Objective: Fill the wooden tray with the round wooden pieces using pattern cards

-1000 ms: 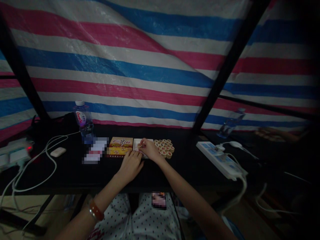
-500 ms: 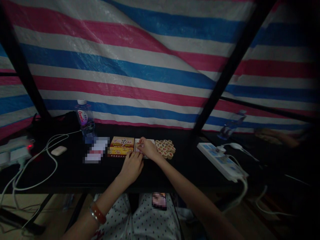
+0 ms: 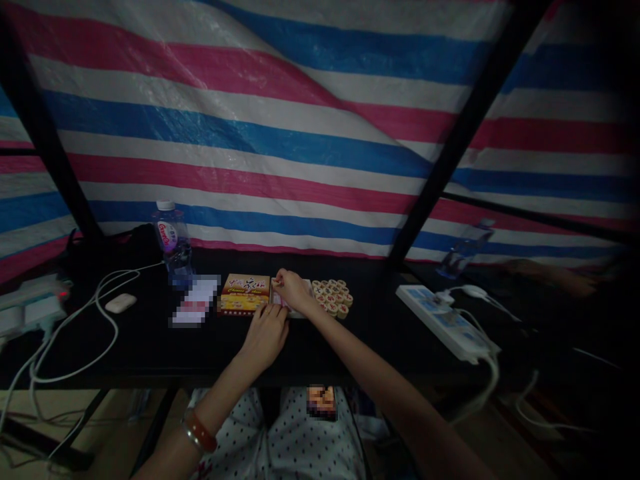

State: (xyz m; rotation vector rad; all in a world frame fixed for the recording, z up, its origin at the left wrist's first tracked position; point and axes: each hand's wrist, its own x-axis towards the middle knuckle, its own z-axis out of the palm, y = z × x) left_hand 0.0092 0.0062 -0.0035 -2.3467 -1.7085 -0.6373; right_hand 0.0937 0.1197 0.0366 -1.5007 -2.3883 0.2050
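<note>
A yellow-and-red game box lid lies on the black table. Right of it is a shallow white box tray, mostly covered by my hands. My right hand reaches over the tray with fingertips pinched at its far left corner, apparently on a small round piece. My left hand rests on the table just in front of the tray, its fingers curled against the tray's near edge. Several round wooden game pieces with red and dark markings sit grouped right of the tray.
A water bottle stands at back left, by a blurred card. White cables, a small white case and a power strip lie at left. Another power strip lies at right. A striped tarp hangs behind.
My right hand has shifted slightly left and farther back over the tray, fingertips still pinched. The left hand stays at the tray's front edge. The view drifted a little.
</note>
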